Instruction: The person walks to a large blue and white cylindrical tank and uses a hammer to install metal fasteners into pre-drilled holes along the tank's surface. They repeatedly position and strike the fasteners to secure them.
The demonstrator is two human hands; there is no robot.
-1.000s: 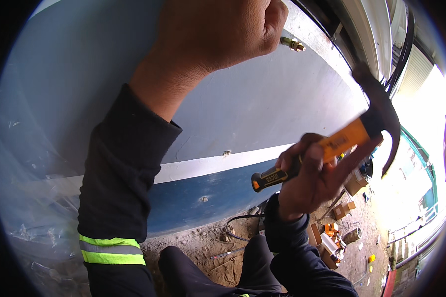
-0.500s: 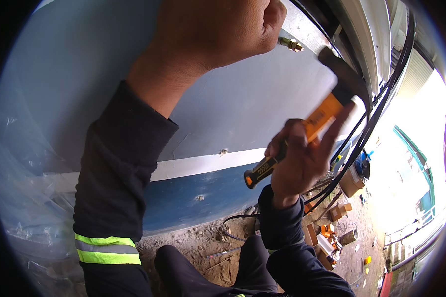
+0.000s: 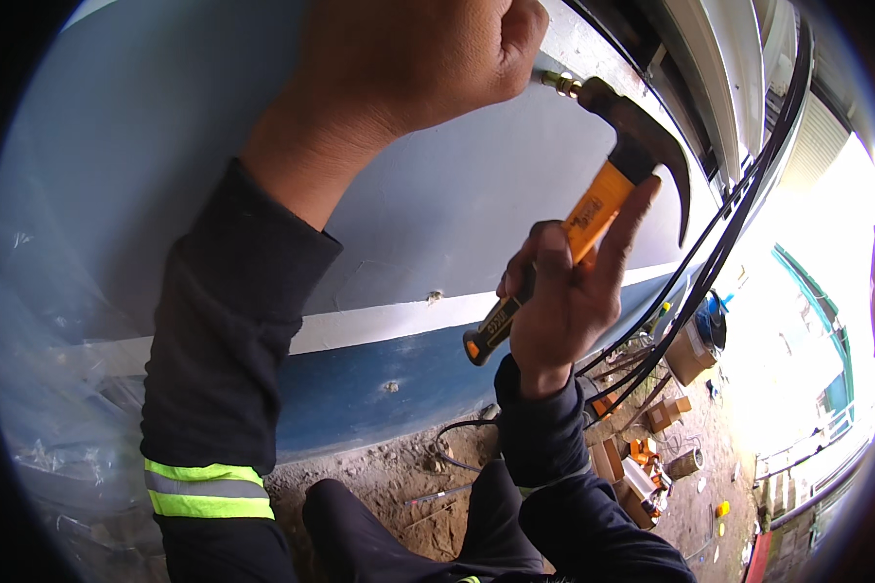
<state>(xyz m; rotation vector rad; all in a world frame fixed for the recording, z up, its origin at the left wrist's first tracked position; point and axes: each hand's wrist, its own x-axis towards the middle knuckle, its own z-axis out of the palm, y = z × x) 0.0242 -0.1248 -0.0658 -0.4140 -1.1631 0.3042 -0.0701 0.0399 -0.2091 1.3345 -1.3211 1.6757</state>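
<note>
My right hand (image 3: 564,301) grips the orange and black handle of a claw hammer (image 3: 601,206), with a finger stretched along it. The dark hammer head touches the outer end of a brass-coloured anchor bolt (image 3: 560,84), which sticks out from the wall (image 3: 457,214) near a light metal edge. Beside the bolt, at the top of the view, my left hand (image 3: 428,58) is closed in a fist against the wall. Its fingers are mostly hidden, so whatever it holds does not show.
Black cables (image 3: 749,209) hang in a loop to the right of the hammer. Two small damaged spots mark the wall's lower bands. Clear plastic sheeting (image 3: 58,389) covers the left side. Cardboard boxes (image 3: 666,413) and loose parts lie on the dirt ground at lower right.
The hammer has swung left from beyond the bolt and its head now meets the bolt's end. My right hand moved left with it. My left hand shifted slightly up and left.
</note>
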